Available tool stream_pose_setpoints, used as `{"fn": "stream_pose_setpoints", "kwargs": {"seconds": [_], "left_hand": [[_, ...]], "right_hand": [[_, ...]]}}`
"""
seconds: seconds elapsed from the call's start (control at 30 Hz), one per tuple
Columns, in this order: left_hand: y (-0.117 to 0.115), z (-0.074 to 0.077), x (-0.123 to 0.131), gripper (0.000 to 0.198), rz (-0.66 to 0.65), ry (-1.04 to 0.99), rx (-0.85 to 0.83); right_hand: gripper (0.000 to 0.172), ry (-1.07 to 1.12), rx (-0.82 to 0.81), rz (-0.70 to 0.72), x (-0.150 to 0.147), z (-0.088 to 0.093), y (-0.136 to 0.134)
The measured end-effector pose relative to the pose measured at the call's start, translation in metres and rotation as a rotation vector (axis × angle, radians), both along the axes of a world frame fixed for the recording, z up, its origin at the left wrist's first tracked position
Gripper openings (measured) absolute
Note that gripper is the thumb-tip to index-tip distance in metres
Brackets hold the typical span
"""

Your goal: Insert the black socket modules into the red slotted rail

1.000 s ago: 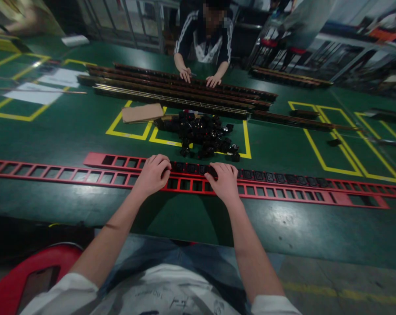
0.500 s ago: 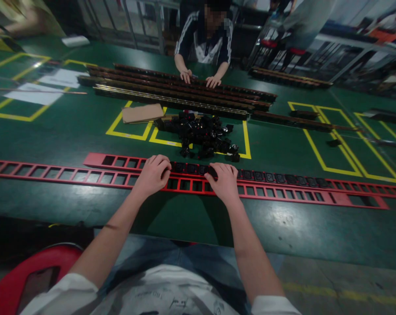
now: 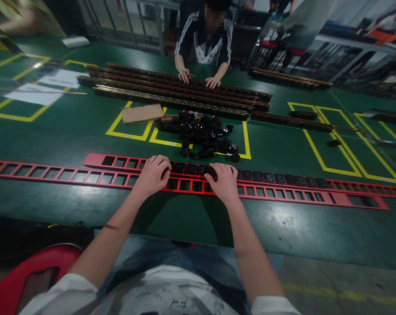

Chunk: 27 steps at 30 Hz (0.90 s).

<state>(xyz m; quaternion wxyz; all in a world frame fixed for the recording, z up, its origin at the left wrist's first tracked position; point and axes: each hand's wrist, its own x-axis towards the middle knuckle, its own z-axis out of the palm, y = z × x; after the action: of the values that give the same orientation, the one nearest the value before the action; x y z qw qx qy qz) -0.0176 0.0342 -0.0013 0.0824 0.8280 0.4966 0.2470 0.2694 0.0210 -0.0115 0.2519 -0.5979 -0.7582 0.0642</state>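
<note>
Two long red slotted strips lie across the green table, a far one (image 3: 96, 159) and a near one (image 3: 53, 175). Black sockets (image 3: 266, 176) fill several slots of the far strip to the right of my hands. My left hand (image 3: 152, 174) rests on the far strip with fingers curled down over it. My right hand (image 3: 224, 180) lies beside it with fingers bent, pressing on the black sockets there. What is under either set of fingertips is hidden. A heap of loose black sockets (image 3: 203, 134) sits just beyond the strips.
A person across the table has both hands (image 3: 198, 78) on a row of long dark rails (image 3: 171, 89). A cardboard piece (image 3: 142, 113) lies left of the heap. Yellow tape boxes mark the table (image 3: 53, 131). A red seat (image 3: 17, 280) stands at lower left.
My hands stay in place on the far red strip. The view has shifted very slightly; the person opposite has barely moved their hands.
</note>
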Motion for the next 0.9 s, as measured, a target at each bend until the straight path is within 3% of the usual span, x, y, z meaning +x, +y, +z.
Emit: {"fn": "stream_pose_setpoints", "kwargs": {"seconds": [0.9], "left_hand": [[0.0005, -0.0016, -0.0013, 0.009, -0.013, 0.005, 0.028]], "right_hand": [[0.032, 0.003, 0.002, 0.001, 0.0006, -0.0013, 0.0006]]}}
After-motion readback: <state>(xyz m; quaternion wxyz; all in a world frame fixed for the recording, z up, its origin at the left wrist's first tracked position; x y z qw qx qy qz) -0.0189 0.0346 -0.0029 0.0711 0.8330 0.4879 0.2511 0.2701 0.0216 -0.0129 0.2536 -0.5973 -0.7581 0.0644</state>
